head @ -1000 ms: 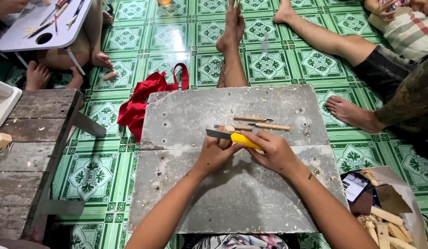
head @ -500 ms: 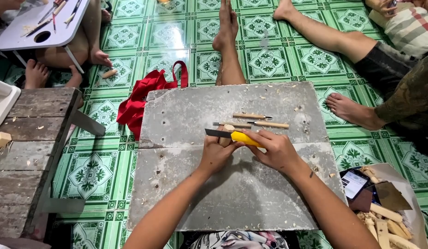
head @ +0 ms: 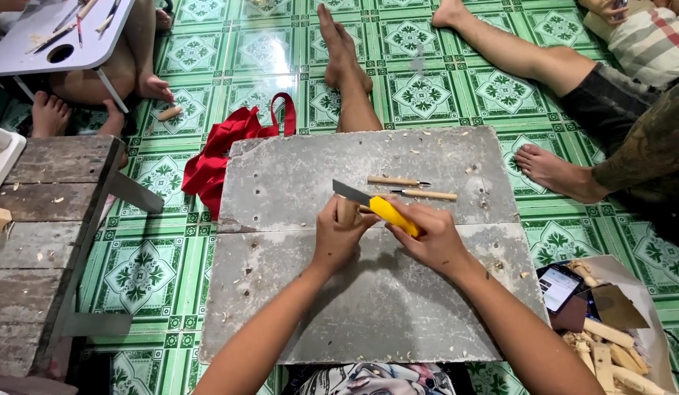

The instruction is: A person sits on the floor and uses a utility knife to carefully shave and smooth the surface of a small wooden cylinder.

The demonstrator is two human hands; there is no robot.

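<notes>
1. Green patterned floor tiles (head: 208,66) lie under a grey board (head: 303,175) that serves as the work surface, and the person sits at its near edge.
2. A small wood piece (head: 347,211) stands at the board's middle; the left hand (head: 338,238) has its fingers curled tight round it, so most of the piece is hidden.
3. The right hand (head: 431,238) is closed round the yellow handle of a knife (head: 372,205), whose blade points left, across the top of the wood and just above the left fingertips.
4. Judged risk: if the blade slips or bites through suddenly, it could run into the left thumb or fingers, since they sit touching the cut zone.
5. The piece is short, so the grip may let it twist, which could spoil the cut or throw the blade off line.
6. Two carving tools (head: 409,188) lie just behind the hands on the board; a sweeping elbow or wrist could roll them off.
7. A red cloth (head: 222,157) lies at the board's left edge, and a phone (head: 557,287) with wood blocks (head: 610,351) at its right; flying chips may land there.
8. Other people's bare feet (head: 552,172) rest near the board's far and right edges, within reach of a dropped blade.
</notes>
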